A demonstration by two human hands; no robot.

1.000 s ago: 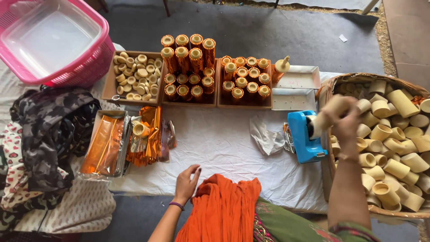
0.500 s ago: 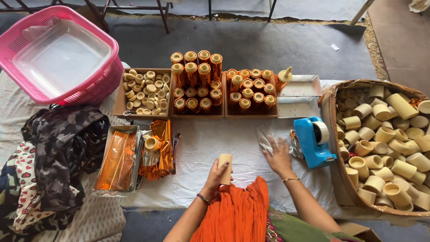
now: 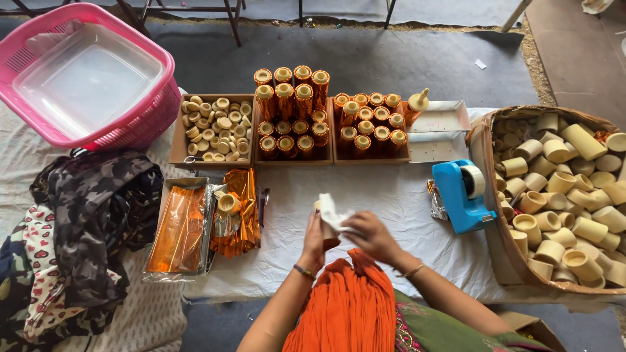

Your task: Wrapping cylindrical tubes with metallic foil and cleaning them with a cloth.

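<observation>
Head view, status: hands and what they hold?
Left hand grips a tube, mostly hidden. Right hand presses white cloth on it. Tape dispenser sits apart, right.

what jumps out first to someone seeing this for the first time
Rows of shiny orange wrapped tubes stand in boxes at the back of the white cloth. A big basket of plain tan tubes fills the right side. In the middle, the left hand and right hand hold a white wrapper.

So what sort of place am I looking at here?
Probably a small hand-packing workshop, set up low on a cloth-covered surface. A basket of plain cream tubes, trays of tubes wrapped in orange foil and a blue tape dispenser point to wrapping by hand.
</observation>
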